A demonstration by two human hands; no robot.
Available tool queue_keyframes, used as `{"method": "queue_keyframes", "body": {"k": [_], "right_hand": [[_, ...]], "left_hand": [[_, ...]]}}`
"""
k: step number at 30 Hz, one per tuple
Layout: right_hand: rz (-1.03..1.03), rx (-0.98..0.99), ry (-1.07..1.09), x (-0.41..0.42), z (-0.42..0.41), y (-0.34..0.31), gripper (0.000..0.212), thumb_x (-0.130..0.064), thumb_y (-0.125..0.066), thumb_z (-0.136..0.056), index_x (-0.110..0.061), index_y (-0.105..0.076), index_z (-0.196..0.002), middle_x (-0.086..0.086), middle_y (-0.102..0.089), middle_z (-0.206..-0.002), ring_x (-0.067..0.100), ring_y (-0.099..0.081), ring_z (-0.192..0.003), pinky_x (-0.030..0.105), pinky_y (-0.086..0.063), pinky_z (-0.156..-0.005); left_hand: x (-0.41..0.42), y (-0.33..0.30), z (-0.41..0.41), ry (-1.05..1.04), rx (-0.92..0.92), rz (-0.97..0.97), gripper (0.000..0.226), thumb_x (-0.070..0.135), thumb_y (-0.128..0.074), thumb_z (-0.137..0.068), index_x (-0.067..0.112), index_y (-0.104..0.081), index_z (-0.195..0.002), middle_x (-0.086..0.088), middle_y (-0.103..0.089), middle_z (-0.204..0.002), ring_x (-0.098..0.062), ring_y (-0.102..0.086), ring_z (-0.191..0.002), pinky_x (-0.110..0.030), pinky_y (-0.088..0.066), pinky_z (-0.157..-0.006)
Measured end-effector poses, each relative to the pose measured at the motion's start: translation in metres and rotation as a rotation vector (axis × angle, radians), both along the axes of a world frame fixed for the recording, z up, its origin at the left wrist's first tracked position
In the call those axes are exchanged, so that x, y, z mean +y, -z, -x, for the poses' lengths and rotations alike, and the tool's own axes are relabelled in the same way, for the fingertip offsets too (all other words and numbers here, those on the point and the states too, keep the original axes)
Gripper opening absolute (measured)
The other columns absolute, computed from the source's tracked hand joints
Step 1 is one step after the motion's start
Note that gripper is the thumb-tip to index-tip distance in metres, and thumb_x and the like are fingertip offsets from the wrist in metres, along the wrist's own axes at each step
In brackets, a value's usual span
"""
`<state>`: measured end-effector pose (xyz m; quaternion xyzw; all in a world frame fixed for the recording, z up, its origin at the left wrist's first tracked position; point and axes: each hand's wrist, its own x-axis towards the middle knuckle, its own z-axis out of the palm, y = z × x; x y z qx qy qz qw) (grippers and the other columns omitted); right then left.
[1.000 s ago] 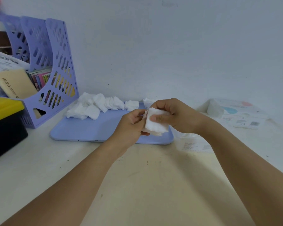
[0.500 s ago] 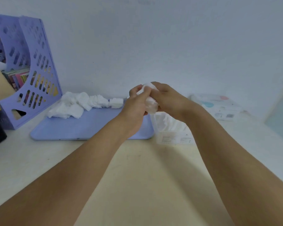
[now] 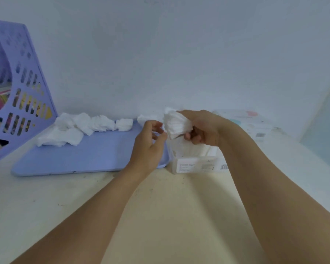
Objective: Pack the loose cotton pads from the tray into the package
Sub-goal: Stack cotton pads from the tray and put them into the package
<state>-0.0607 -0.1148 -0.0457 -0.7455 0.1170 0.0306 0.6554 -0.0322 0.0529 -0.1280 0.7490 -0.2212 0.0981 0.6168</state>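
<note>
My right hand grips a white stack of cotton pads just above the clear package, which stands right of the tray and holds more pads. My left hand hovers beside the stack with loosely curled fingers, holding nothing. The lavender tray lies flat on the table. Several loose cotton pads are heaped along its far edge, and one more pad peeks out behind my left hand.
A purple perforated file holder with books stands at the left, touching the tray's far corner. A second printed package lies against the wall at the right. The cream table spreads in front under my forearms.
My hands have come apart. The left hand let go of the pad stack and opened slightly; the right hand keeps the stack and has lowered it toward the package.
</note>
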Motion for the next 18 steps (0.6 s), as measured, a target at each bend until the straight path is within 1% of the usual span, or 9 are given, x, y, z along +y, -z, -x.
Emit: {"method": "queue_keyframes", "body": {"k": [2, 4, 6, 7, 9, 11, 14, 17, 18], "right_hand": [[0.188, 0.078, 0.011, 0.006, -0.001, 0.002, 0.032, -0.037, -0.056, -0.097, -0.01, -0.069, -0.107, 0.006, -0.067, -0.063, 0.013, -0.039, -0.046, 0.019, -0.023, -0.037], [0.381, 0.151, 0.02, 0.005, -0.002, 0.004, 0.04, -0.043, -0.054, -0.093, -0.008, -0.071, -0.102, 0.008, -0.07, -0.068, 0.014, -0.036, -0.046, 0.021, -0.024, -0.04], [0.478, 0.2, 0.004, 0.004, -0.003, 0.007, 0.051, -0.05, -0.053, -0.091, -0.004, -0.074, -0.097, 0.012, -0.069, -0.074, 0.016, -0.037, -0.048, 0.023, -0.026, -0.042], [0.515, 0.214, 0.006, 0.002, -0.003, 0.007, 0.054, -0.053, -0.054, -0.091, -0.002, -0.074, -0.097, 0.013, -0.066, -0.072, 0.017, -0.037, -0.047, 0.023, -0.027, -0.043], [0.622, 0.23, 0.018, 0.003, -0.003, 0.007, 0.049, -0.053, -0.056, -0.093, -0.006, -0.066, -0.087, 0.008, -0.055, -0.058, 0.016, -0.035, -0.04, 0.023, -0.027, -0.043], [0.728, 0.217, 0.016, 0.006, -0.002, 0.006, 0.043, -0.05, -0.059, -0.094, -0.011, -0.054, -0.076, 0.003, -0.047, -0.05, 0.013, -0.035, -0.031, 0.021, -0.027, -0.042], [0.858, 0.183, 0.013, 0.005, 0.0, 0.009, 0.04, -0.043, -0.069, -0.088, -0.013, -0.048, -0.071, 0.002, -0.048, -0.052, 0.008, -0.035, -0.021, 0.02, -0.029, -0.042], [0.967, 0.156, 0.031, 0.002, -0.003, 0.014, 0.042, -0.042, -0.077, -0.079, -0.012, -0.051, -0.065, 0.0, -0.051, -0.047, 0.008, -0.042, -0.025, 0.02, -0.035, -0.042], [1.006, 0.135, 0.048, 0.003, -0.005, 0.017, 0.042, -0.043, -0.079, -0.076, -0.012, -0.053, -0.064, -0.001, -0.053, -0.046, 0.009, -0.049, -0.032, 0.021, -0.04, -0.045]], "left_hand": [[0.004, 0.003, 0.001, 0.057, -0.02, -0.071, 0.028, 0.021, -0.065, -0.096, 0.025, -0.051, -0.12, 0.012, -0.062, -0.113, -0.007, -0.058, -0.098, -0.008, -0.04, -0.079], [0.004, 0.003, 0.002, 0.102, -0.01, -0.147, 0.04, 0.024, -0.071, -0.092, 0.026, -0.049, -0.125, 0.019, -0.059, -0.115, -0.009, -0.059, -0.091, -0.011, -0.043, -0.078], [0.005, 0.003, 0.003, 0.132, 0.004, -0.172, 0.049, 0.02, -0.074, -0.089, 0.024, -0.045, -0.13, 0.024, -0.056, -0.115, -0.012, -0.06, -0.077, -0.009, -0.046, -0.071], [0.004, 0.002, 0.004, 0.142, 0.01, -0.174, 0.054, 0.019, -0.074, -0.089, 0.025, -0.043, -0.132, 0.025, -0.054, -0.114, -0.013, -0.06, -0.072, -0.008, -0.046, -0.068], [0.005, 0.002, 0.005, 0.139, 0.017, -0.191, 0.06, 0.021, -0.073, -0.089, 0.029, -0.037, -0.136, 0.022, -0.05, -0.115, -0.018, -0.059, -0.072, -0.012, -0.046, -0.068], [0.005, 0.003, 0.004, 0.115, 0.006, -0.232, 0.056, 0.021, -0.071, -0.088, 0.031, -0.036, -0.131, 0.013, -0.048, -0.117, -0.02, -0.058, -0.078, -0.021, -0.047, -0.072], [0.004, 0.004, 0.004, 0.092, -0.107, -0.271, 0.038, 0.016, -0.069, -0.086, 0.027, -0.046, -0.114, 0.014, -0.049, -0.109, -0.008, -0.048, -0.084, -0.015, -0.04, -0.071], [0.001, 0.004, 0.004, 0.14, -0.24, -0.34, 0.015, 0.015, -0.06, -0.088, 0.023, -0.062, -0.1, 0.013, -0.056, -0.089, -0.006, -0.049, -0.075, -0.015, -0.037, -0.064], [0.0, 0.004, 0.004, 0.178, -0.263, -0.369, 0.015, 0.017, -0.054, -0.089, 0.021, -0.067, -0.096, 0.013, -0.06, -0.087, -0.004, -0.052, -0.074, -0.016, -0.04, -0.065]]}}
